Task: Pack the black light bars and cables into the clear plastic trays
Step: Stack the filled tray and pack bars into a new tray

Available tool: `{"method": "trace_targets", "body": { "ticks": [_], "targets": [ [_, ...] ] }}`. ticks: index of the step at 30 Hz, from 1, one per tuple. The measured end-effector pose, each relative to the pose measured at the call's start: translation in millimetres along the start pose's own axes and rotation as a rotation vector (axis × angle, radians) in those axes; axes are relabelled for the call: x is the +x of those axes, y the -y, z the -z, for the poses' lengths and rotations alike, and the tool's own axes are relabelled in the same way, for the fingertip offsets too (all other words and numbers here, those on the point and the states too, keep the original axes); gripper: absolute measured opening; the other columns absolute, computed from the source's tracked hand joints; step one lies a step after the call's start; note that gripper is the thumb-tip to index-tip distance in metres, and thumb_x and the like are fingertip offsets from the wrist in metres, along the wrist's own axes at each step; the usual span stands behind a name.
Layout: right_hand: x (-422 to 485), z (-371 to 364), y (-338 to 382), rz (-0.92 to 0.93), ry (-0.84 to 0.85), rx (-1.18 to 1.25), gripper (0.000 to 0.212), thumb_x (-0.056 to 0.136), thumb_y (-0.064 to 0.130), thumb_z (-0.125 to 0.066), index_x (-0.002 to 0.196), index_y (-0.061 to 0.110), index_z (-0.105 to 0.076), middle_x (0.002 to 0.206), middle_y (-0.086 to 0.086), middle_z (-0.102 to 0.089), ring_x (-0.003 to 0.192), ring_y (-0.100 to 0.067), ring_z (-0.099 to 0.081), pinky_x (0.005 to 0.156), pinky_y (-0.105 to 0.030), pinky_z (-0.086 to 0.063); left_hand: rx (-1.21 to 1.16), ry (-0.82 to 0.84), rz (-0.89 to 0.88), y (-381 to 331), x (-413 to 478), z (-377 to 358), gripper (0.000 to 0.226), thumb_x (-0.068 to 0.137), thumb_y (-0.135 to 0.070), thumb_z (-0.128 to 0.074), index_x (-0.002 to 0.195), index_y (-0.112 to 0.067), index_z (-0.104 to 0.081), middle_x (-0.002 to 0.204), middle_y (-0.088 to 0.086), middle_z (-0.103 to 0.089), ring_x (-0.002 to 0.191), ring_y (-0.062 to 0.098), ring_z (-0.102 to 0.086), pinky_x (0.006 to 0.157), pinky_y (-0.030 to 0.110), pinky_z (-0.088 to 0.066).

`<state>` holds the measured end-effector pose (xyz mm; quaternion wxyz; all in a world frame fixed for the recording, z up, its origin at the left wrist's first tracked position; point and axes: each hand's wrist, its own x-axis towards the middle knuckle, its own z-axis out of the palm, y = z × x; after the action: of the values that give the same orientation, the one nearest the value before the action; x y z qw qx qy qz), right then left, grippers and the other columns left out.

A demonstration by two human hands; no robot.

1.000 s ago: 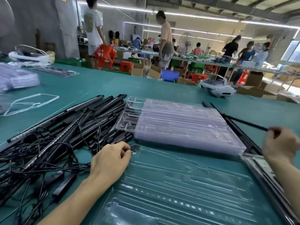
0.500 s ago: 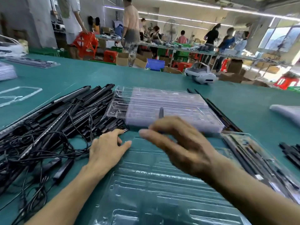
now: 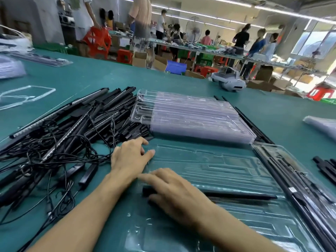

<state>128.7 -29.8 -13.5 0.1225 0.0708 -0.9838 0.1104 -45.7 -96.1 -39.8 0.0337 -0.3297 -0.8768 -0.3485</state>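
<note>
While the right hand (image 3: 174,195) lies over the left end of one black light bar (image 3: 236,195), thumb on its near side and fingers across its top in a grasp, the left hand (image 3: 131,159) rests relaxed and holds nothing at the left rim of the clear tray (image 3: 209,166). That single bar lies lengthwise in the tray, low in the centre of the frame. It is long, slim and matt black.

Three lots of trays show:
- the open one under the hands
- one stack of empty trays (image 3: 190,117) just above it
- one filled tray (image 3: 272,151) at lower right, with bars inside

At left sprawls one heap of bars and cables (image 3: 63,133), too tangled to count. The trays are thin, glossy and moulded with long channels.

All of this sits on a green mat (image 3: 181,84), with one white headset (image 3: 229,82) at its far edge. Across the top of the frame is a workshop: several people (image 3: 240,39) at long benches, orange stools (image 3: 96,40), cardboard boxes (image 3: 140,59), a fan (image 3: 193,31) and strip lights overhead.
</note>
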Motion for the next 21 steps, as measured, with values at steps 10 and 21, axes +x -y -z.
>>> {"method": "trace_targets", "body": {
  "ticks": [10, 21],
  "targets": [
    [-52, 15, -20, -0.333, -0.100, 0.015, 0.018, 0.095, 0.030, -0.061, 0.109, 0.030, -0.073, 0.094, 0.010, -0.057, 0.092, -0.011, -0.055, 0.082, -0.017, -0.040, 0.050, -0.003, -0.010, -5, -4, 4, 0.027, 0.088, -0.055, -0.063, 0.100, -0.032, -0.070, 0.087, -0.015, -0.065, 0.089, 0.012, -0.061, 0.088, 0.036, -0.049],
    [-73, 8, -22, -0.417, -0.185, 0.034, 0.020, 0.097, 0.033, -0.055, 0.111, 0.036, -0.069, 0.094, 0.014, -0.052, 0.092, -0.006, -0.051, 0.085, -0.023, -0.043, 0.137, -0.192, -0.107, -2, -1, 10, 0.014, 0.095, -0.026, -0.061, 0.102, -0.021, -0.072, 0.099, 0.001, -0.066, 0.095, 0.024, -0.056, 0.080, 0.039, -0.046]
  ]
}}
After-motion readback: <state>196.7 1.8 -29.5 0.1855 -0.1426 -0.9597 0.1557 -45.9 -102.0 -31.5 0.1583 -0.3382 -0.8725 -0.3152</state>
